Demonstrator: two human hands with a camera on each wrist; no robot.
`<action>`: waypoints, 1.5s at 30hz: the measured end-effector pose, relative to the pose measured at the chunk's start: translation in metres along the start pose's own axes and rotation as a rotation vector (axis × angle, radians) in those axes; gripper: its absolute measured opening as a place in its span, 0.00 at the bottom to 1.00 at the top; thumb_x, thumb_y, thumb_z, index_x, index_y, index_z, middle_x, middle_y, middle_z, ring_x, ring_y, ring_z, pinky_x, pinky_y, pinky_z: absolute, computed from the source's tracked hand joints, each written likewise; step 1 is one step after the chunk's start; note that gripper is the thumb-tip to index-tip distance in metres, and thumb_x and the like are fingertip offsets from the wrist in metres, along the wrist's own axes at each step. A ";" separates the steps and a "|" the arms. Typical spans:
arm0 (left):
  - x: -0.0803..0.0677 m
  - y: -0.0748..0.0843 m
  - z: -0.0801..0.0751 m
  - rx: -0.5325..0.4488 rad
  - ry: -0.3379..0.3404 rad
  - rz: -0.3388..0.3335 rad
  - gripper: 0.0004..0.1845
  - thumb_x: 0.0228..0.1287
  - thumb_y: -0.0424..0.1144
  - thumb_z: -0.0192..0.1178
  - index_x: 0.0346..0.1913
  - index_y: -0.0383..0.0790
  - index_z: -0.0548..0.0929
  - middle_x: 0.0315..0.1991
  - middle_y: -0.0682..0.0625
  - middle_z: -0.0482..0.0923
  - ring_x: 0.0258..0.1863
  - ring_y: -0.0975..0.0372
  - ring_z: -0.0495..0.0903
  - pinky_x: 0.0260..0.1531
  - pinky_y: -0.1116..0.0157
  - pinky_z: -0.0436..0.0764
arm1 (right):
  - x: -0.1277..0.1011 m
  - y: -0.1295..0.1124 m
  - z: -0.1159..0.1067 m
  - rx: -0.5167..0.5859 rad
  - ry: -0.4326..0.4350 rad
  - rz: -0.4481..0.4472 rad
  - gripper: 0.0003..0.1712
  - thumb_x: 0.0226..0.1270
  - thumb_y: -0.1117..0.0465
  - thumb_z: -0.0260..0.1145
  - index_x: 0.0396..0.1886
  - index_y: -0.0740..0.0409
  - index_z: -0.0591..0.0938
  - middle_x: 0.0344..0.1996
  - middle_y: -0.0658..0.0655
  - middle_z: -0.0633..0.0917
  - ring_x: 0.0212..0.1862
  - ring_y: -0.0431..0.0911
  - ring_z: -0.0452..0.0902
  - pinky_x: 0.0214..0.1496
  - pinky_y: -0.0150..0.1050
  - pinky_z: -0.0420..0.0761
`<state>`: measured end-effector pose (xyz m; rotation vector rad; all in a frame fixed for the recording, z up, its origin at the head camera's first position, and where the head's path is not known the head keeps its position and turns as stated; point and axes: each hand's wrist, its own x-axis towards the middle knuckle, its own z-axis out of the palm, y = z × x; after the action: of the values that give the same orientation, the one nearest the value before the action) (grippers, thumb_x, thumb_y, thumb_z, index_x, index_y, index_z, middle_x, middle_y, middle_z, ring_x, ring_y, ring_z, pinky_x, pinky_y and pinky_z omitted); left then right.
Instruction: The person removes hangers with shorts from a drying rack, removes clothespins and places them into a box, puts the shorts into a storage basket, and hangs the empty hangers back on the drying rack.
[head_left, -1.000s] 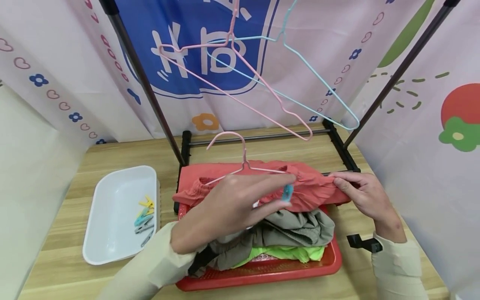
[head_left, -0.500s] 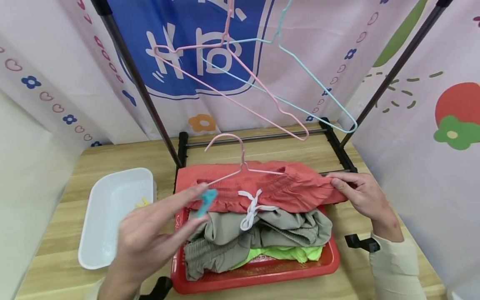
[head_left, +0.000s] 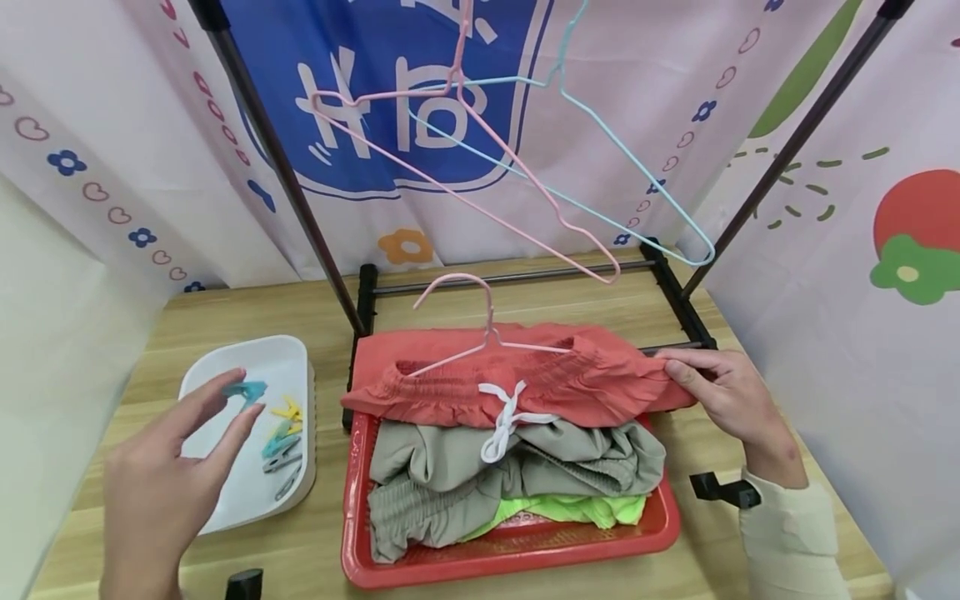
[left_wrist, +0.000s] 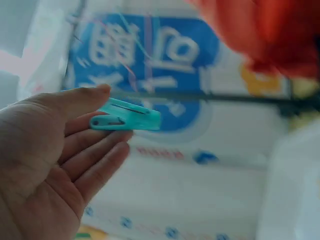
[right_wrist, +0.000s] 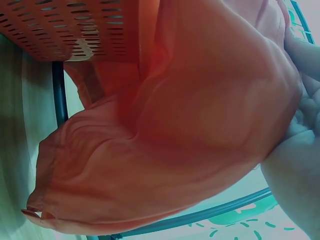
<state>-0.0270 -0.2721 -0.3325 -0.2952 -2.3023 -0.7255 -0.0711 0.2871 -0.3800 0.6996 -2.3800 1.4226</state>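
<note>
Between thumb and fingertips, my left hand (head_left: 161, 479) pinches a teal clothespin (head_left: 247, 390), held above the white tray (head_left: 201, 523). The left wrist view shows that clothespin (left_wrist: 135, 119) close up, its other fingers spread below. My right hand (head_left: 731, 396) grips the right end of the waistband of red shorts (head_left: 615, 379). These shorts lie over the back of a red basket (head_left: 510, 569), a white drawstring bow at their front. A pink hanger (head_left: 489, 312) sits inside the waistband, hook up. Hanging red fabric (right_wrist: 190, 125) fills much of the right wrist view.
Grey-green folded clothes (head_left: 450, 492) and a neon green garment (head_left: 600, 508) fill the basket. Several clothespins (head_left: 285, 446) lie in the tray. A pink hanger (head_left: 551, 192) and a blue hanger (head_left: 645, 167) hang above, between black rack poles (head_left: 277, 158).
My left hand has moved left, from in front of the shorts to over the white tray, carrying the teal clothespin. The right hand keeps its grip on the shorts.
</note>
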 end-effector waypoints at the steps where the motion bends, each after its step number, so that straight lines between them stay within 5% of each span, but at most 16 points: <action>1: -0.004 -0.010 0.001 0.045 -0.039 -0.017 0.21 0.55 0.38 0.76 0.53 0.38 0.89 0.40 0.36 0.88 0.46 0.88 0.76 0.35 0.81 0.73 | 0.000 0.000 0.000 0.004 0.000 -0.002 0.10 0.72 0.73 0.65 0.48 0.68 0.89 0.45 0.45 0.90 0.45 0.37 0.85 0.46 0.26 0.81; 4: -0.018 -0.037 0.006 0.165 -0.173 -0.079 0.21 0.52 0.34 0.76 0.51 0.34 0.88 0.36 0.33 0.87 0.26 0.71 0.83 0.24 0.60 0.78 | -0.001 0.000 0.000 0.023 -0.001 -0.007 0.11 0.70 0.78 0.64 0.48 0.70 0.88 0.46 0.47 0.90 0.46 0.37 0.85 0.46 0.26 0.81; 7: -0.029 -0.058 0.008 0.260 -0.318 -0.148 0.20 0.55 0.35 0.75 0.50 0.29 0.85 0.35 0.30 0.85 0.14 0.52 0.73 0.19 0.43 0.74 | 0.001 0.001 0.000 0.029 -0.004 -0.011 0.13 0.68 0.81 0.63 0.48 0.72 0.87 0.46 0.47 0.89 0.47 0.36 0.85 0.46 0.26 0.81; 11: -0.039 -0.077 0.008 0.287 -0.436 -0.229 0.19 0.58 0.36 0.74 0.48 0.27 0.84 0.36 0.31 0.85 0.19 0.47 0.78 0.24 0.41 0.76 | 0.001 0.001 0.000 0.020 -0.008 -0.013 0.13 0.67 0.81 0.63 0.48 0.72 0.87 0.46 0.45 0.89 0.47 0.36 0.84 0.46 0.26 0.81; 18: -0.049 -0.091 0.011 0.266 -0.505 -0.270 0.19 0.59 0.38 0.75 0.47 0.26 0.85 0.33 0.33 0.86 0.31 0.39 0.85 0.33 0.38 0.78 | -0.001 0.000 0.001 0.010 0.006 0.010 0.14 0.70 0.80 0.61 0.48 0.68 0.88 0.45 0.46 0.89 0.47 0.36 0.84 0.47 0.26 0.80; 31: -0.051 -0.094 0.016 0.232 -0.523 -0.285 0.22 0.59 0.41 0.75 0.49 0.26 0.85 0.38 0.33 0.87 0.38 0.37 0.86 0.40 0.38 0.77 | -0.002 0.000 0.002 0.027 0.027 0.054 0.15 0.72 0.81 0.57 0.48 0.69 0.86 0.42 0.47 0.88 0.43 0.37 0.83 0.45 0.25 0.79; 39: -0.035 -0.070 0.017 0.145 -0.475 -0.272 0.20 0.68 0.43 0.70 0.54 0.31 0.86 0.45 0.33 0.86 0.42 0.38 0.86 0.41 0.38 0.79 | -0.002 0.001 0.003 0.048 0.039 0.027 0.15 0.73 0.81 0.55 0.48 0.70 0.86 0.41 0.49 0.88 0.42 0.38 0.82 0.45 0.26 0.78; 42: -0.024 -0.051 0.018 0.072 -0.430 -0.219 0.17 0.68 0.43 0.71 0.55 0.38 0.87 0.48 0.39 0.87 0.45 0.42 0.86 0.46 0.55 0.82 | -0.001 0.001 0.004 0.080 0.090 0.007 0.15 0.74 0.81 0.53 0.47 0.72 0.85 0.39 0.51 0.88 0.43 0.39 0.82 0.45 0.27 0.78; 45: -0.015 -0.031 0.021 -0.021 -0.406 -0.138 0.17 0.67 0.41 0.72 0.57 0.44 0.88 0.51 0.45 0.87 0.47 0.50 0.86 0.49 0.79 0.74 | -0.001 0.001 0.004 0.148 0.144 -0.007 0.13 0.76 0.80 0.51 0.46 0.76 0.83 0.39 0.51 0.89 0.43 0.39 0.82 0.46 0.27 0.78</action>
<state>-0.0402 -0.2852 -0.3682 -0.3189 -2.7217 -0.8186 -0.0709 0.2838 -0.3831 0.6175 -2.1787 1.6018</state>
